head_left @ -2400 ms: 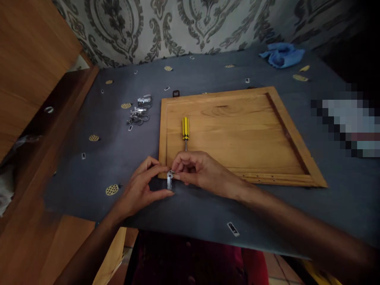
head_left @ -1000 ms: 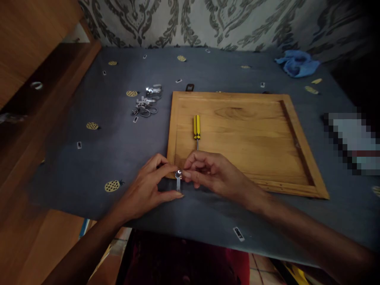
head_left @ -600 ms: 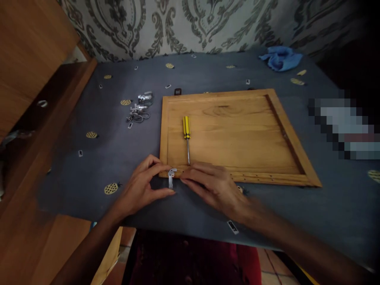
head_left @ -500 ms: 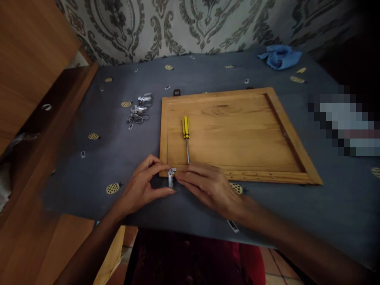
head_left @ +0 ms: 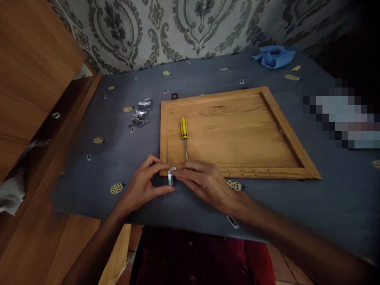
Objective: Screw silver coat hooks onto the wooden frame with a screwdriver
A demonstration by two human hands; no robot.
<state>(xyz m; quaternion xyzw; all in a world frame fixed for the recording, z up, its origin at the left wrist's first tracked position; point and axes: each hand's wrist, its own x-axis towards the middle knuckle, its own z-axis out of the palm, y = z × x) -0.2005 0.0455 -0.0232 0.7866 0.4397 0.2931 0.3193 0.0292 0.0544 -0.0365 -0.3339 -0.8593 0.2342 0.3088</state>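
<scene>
A silver cabinet hinge rests at the near left corner of a framed wooden door panel, its arm jutting over the near edge. My left hand brackets the hinge, with its index finger at the far end and its thumb by the near end. From the other side, my right hand presses its closed fingertips against the hinge; anything tiny between them is hidden. A screwdriver with a yellow and black handle lies on the panel, its tip hidden behind my right hand.
Several more metal hinges lie in a pile left of the panel. On the far right of the patterned grey cloth is a crumpled blue cloth. Wooden furniture borders the left side, and a patterned curtain hangs behind.
The camera view has shifted slightly. Both hands stay at the hinge, with only a tiny movement of the right fingertips against it.
</scene>
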